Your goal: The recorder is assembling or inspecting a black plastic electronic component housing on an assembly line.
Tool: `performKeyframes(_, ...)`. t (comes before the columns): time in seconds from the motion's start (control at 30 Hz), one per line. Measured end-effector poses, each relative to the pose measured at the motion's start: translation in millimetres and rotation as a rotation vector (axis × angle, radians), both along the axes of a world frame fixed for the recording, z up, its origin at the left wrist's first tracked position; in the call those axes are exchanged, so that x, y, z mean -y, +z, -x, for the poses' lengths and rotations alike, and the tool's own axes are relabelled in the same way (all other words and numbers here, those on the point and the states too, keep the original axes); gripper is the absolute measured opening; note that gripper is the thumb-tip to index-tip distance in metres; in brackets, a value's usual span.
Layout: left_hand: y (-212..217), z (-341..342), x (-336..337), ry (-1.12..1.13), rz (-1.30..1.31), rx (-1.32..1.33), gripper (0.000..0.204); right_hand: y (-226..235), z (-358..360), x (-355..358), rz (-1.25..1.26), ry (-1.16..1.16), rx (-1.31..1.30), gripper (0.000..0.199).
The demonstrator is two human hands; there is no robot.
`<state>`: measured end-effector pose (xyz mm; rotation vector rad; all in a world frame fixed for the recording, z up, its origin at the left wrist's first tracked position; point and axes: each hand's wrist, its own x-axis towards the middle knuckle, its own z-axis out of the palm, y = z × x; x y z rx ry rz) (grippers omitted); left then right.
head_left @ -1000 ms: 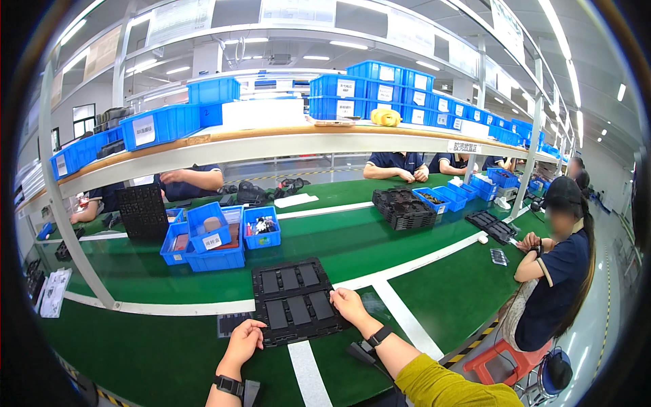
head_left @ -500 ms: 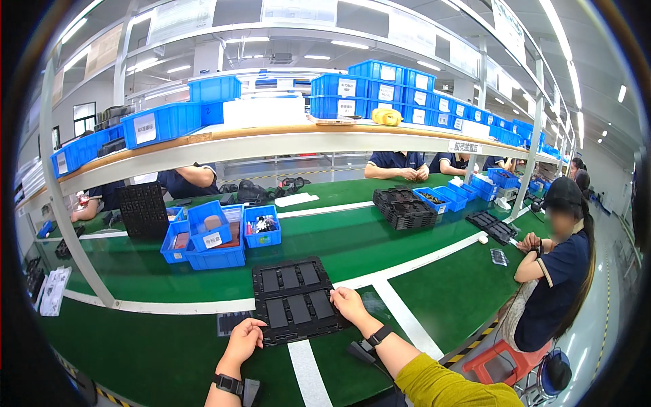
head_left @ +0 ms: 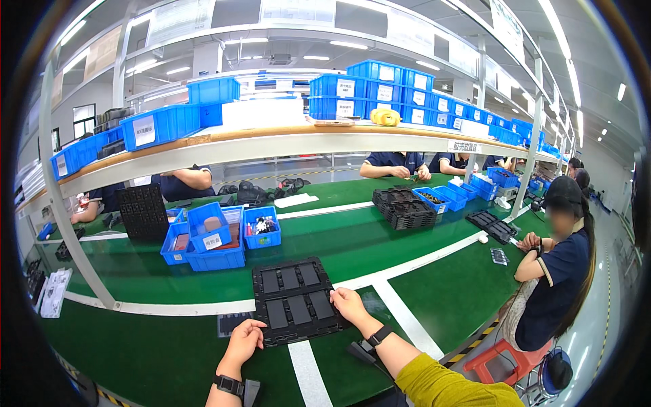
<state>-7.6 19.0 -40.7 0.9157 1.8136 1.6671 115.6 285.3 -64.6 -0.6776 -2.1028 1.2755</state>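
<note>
A long green desk [head_left: 380,251] marked with white lines runs across the view. Near its front edge lies a black tray [head_left: 293,298] with flat dark plates in its pockets, and just left of it a small dark flat piece [head_left: 229,324]. Farther back stand open blue bins [head_left: 217,237], beside an upright black tray [head_left: 144,211]. To the right sit a stack of black trays [head_left: 405,207], another black tray [head_left: 494,225] and more blue bins [head_left: 444,197]. Above, a shelf [head_left: 271,139] carries rows of blue bins [head_left: 369,88] and a yellow object [head_left: 385,117].
</note>
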Motion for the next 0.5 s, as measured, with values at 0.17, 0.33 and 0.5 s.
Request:
performKeyframes(0.17, -2.9, 0.9, -0.1, -0.001, -0.006, 0.006, 0.020, -1.2, 0.0, -0.6, 0.002, 0.004, 0.003, 0.031)
performKeyframes(0.33, -1.6, 0.6, -0.3, 0.001, 0.001, -0.004, 0.020, -3.6, 1.0, -1.3, -0.016, 0.004, -0.027, 0.029)
performKeyframes(0.5, -2.7, 1.5, -0.4, -0.005, -0.007, 0.002, 0.021, -1.9, 0.2, -1.2, -0.015, -0.003, 0.026, 0.031)
